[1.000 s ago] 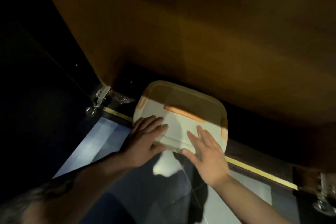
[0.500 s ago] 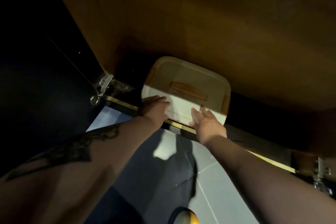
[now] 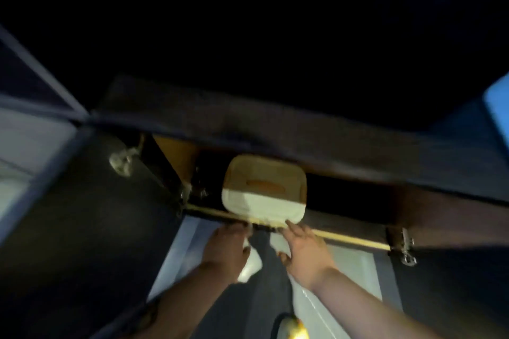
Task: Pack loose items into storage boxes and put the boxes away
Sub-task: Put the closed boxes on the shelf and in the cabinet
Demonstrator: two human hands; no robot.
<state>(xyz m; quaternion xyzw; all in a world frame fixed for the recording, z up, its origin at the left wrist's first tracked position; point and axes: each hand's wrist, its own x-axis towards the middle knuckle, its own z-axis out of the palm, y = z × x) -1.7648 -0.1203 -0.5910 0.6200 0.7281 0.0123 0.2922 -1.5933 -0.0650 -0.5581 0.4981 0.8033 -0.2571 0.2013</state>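
Note:
A cream storage box (image 3: 261, 206) with an orange handle on its lid sits inside a low, dark cabinet, its front just behind the cabinet's sill. My left hand (image 3: 224, 248) is in front of the sill, below the box's left corner; it holds nothing and is blurred. My right hand (image 3: 303, 250) reaches out with straight fingers, and its fingertips come close to the box's front right corner. I cannot tell whether they touch it. Shadow covers the back half of the box.
A pale strip (image 3: 352, 239) runs along the cabinet's sill. Metal hinges show at the left (image 3: 121, 164) and right (image 3: 407, 252). An open dark door panel (image 3: 68, 228) stands to the left. Light floor tiles (image 3: 352, 278) lie below my hands.
The box has slid deeper into the cabinet. Both hands have come off its lid and drawn back to the sill. The view has pulled back and blurred.

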